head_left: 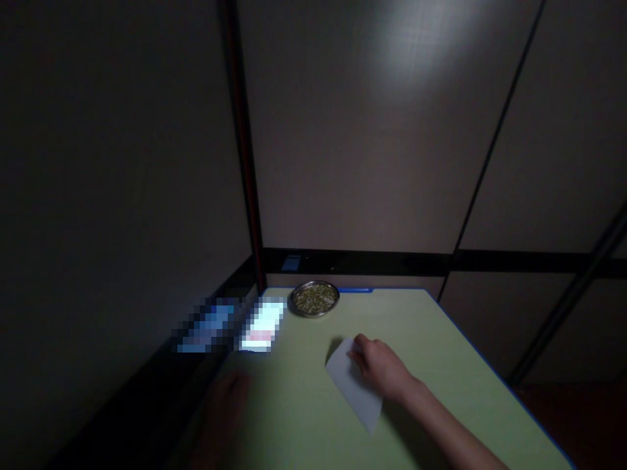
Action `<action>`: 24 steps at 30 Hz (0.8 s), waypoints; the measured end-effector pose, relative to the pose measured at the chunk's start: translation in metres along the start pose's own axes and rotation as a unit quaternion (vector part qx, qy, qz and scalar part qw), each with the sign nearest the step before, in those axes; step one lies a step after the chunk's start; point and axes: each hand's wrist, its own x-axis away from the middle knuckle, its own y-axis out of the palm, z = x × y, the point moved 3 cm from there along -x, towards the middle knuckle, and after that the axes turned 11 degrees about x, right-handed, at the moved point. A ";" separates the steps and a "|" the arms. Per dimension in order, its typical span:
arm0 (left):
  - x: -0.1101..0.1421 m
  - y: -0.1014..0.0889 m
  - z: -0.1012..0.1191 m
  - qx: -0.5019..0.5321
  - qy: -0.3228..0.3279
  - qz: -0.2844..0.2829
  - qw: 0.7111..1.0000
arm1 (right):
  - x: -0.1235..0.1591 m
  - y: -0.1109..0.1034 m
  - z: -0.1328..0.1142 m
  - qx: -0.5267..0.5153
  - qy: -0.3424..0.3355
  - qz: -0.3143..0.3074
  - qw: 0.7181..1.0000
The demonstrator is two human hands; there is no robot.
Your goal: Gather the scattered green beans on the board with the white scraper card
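My right hand [382, 367] is closed on the upper edge of a white sheet of paper [356, 388], with thumb and fingers pinched together. The sheet is tilted over the pale green tabletop, and one corner points down toward me. In deep shadow at the left edge of the table is my left hand [230, 398]; its fingers are too dark and smeared to make out. Farther back stands a round metal dish [316, 300] holding many small greenish-yellow and white bits, apart from both hands.
A glowing, pixelated screen [263, 325] lies on the left side of the green table [460, 365], which has a blue edge. A blue strip [356, 290] runs along its far edge. Dark panelled walls [357, 150] close in behind and on the left.
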 end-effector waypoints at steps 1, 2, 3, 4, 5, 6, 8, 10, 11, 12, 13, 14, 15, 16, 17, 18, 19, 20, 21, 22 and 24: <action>-0.001 0.001 0.002 -0.007 0.007 -0.016 1.000 | 0.001 0.000 0.004 -0.001 0.003 0.002 1.000; -0.002 0.003 0.003 -0.023 0.021 -0.036 0.999 | 0.001 0.000 0.008 -0.003 0.006 0.002 1.000; -0.004 0.006 0.005 -0.046 0.039 -0.062 0.996 | 0.002 0.000 0.012 -0.005 0.008 0.001 1.000; -0.005 0.008 0.007 -0.074 0.057 -0.087 0.992 | 0.002 0.001 0.015 -0.006 0.011 0.000 1.000; -0.006 0.012 0.009 -0.106 0.071 -0.112 0.985 | 0.002 0.001 0.018 -0.006 0.014 0.001 1.000; -0.007 0.015 0.010 -0.140 0.079 -0.134 0.978 | 0.003 0.001 0.021 -0.005 0.016 0.004 1.000; -0.007 0.023 0.013 -0.202 0.080 -0.163 0.962 | 0.003 0.001 0.025 -0.002 0.022 0.009 1.000; -0.006 0.030 0.016 -0.241 0.077 -0.180 0.950 | 0.003 0.000 0.029 0.004 0.027 0.011 1.000; -0.005 0.033 0.018 -0.253 0.078 -0.187 0.946 | 0.003 0.000 0.031 0.007 0.030 0.011 0.999; -0.004 0.036 0.019 -0.261 0.079 -0.193 0.942 | 0.004 0.000 0.032 0.009 0.032 0.011 0.999; -0.004 0.040 0.021 -0.265 0.079 -0.200 0.940 | 0.004 0.000 0.035 0.010 0.035 0.013 0.999; -0.003 0.043 0.022 -0.268 0.078 -0.207 0.938 | 0.004 0.000 0.037 0.011 0.037 0.017 0.999; -0.002 0.045 0.023 -0.273 0.079 -0.212 0.935 | 0.004 0.001 0.039 0.009 0.039 0.020 0.999; -0.001 0.048 0.023 -0.279 0.083 -0.215 0.932 | 0.004 0.001 0.042 0.008 0.042 0.024 0.999; 0.000 0.050 0.024 -0.288 0.088 -0.214 0.929 | 0.004 0.002 0.045 0.006 0.045 0.028 0.999; 0.001 0.053 0.025 -0.300 0.095 -0.213 0.925 | 0.004 0.003 0.048 0.005 0.049 0.030 0.998; 0.002 0.054 0.025 -0.312 0.104 -0.209 0.921 | 0.003 0.004 0.051 0.004 0.054 0.032 0.998; 0.003 0.056 0.026 -0.327 0.111 -0.204 0.916 | 0.003 0.004 0.054 0.002 0.058 0.031 0.998; 0.004 0.058 0.026 -0.341 0.117 -0.199 0.911 | 0.003 0.005 0.057 -0.001 0.062 0.030 0.998; 0.005 0.059 0.026 -0.355 0.120 -0.194 0.907 | 0.004 0.006 0.059 -0.006 0.064 0.030 0.997; 0.006 0.061 0.025 -0.383 0.127 -0.180 0.897 | 0.004 0.008 0.064 -0.027 0.067 0.032 0.997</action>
